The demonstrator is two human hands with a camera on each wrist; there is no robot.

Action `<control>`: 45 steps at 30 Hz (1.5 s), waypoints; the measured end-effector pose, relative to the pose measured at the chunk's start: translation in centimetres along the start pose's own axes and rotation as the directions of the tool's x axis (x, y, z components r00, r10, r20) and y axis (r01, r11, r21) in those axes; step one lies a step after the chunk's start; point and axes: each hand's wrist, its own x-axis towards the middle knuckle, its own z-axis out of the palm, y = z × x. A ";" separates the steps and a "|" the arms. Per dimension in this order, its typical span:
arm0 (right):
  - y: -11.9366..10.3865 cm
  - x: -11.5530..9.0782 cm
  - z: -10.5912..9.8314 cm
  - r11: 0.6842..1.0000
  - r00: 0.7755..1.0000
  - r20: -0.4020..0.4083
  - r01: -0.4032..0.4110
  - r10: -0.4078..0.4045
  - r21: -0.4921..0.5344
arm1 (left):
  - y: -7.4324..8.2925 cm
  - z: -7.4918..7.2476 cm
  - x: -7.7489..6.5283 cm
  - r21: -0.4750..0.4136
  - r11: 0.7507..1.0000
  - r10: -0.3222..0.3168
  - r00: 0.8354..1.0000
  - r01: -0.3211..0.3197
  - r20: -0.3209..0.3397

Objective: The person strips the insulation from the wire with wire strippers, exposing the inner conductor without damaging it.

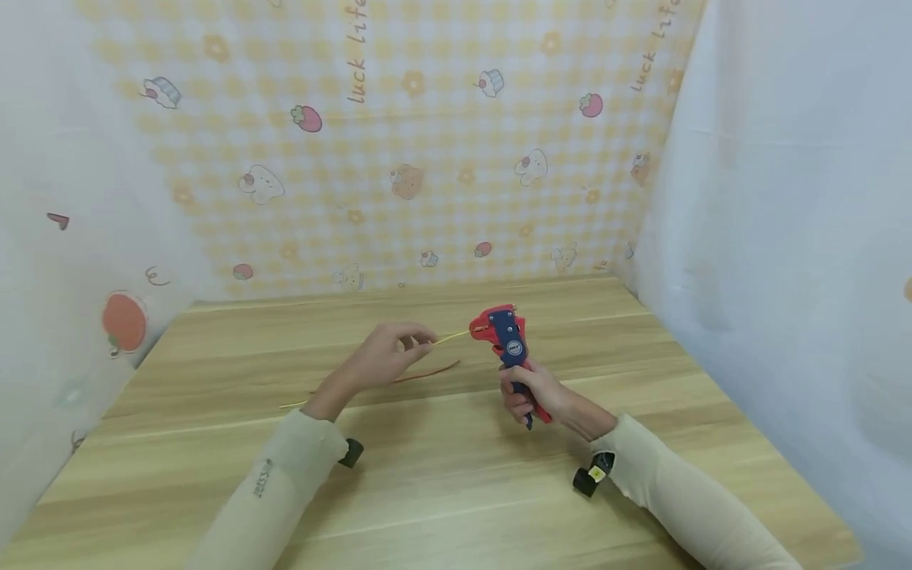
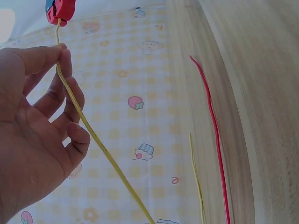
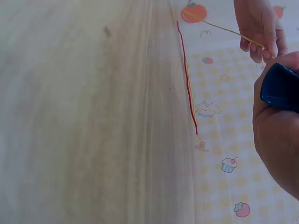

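My left hand (image 1: 385,352) pinches a yellow wire (image 2: 107,154) between thumb and index finger, with the other fingers loosely bent. The wire runs from the fingertips up to the jaws of a red and dark-blue wire stripper (image 1: 507,332); its end is hidden between them. My right hand (image 1: 533,389) grips the stripper's handles with fingers wrapped round them, holding the tool upright with its head toward the left hand. Only a blue handle end (image 3: 280,88) of the tool shows in the right wrist view.
A red wire (image 2: 212,116) lies on the wooden table (image 1: 456,491) behind and below the left hand. Close beside it is another yellow strand (image 2: 196,172). A checked cloth (image 1: 456,142) with printed figures hangs at the table's back edge, with pale sheets at both sides.
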 end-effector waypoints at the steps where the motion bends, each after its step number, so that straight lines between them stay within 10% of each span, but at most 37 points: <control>1: 0.0 0.0 0.0 1.000 1.000 0.003 -0.003 0.003 0.002 | -0.1 0.0 0.0 0.001 1.000 0.002 1.000 -0.002 0.000; 18: 0.0 -0.8 -1.1 0.996 0.990 0.140 -0.024 0.012 0.083 | -1.8 -0.8 -0.5 0.056 0.998 -0.036 0.999 0.037 -0.011; 45: -0.1 -1.1 -1.0 0.997 0.995 0.089 -0.048 0.043 0.057 | -5.7 0.5 -0.1 0.122 0.964 -0.249 0.965 0.238 0.088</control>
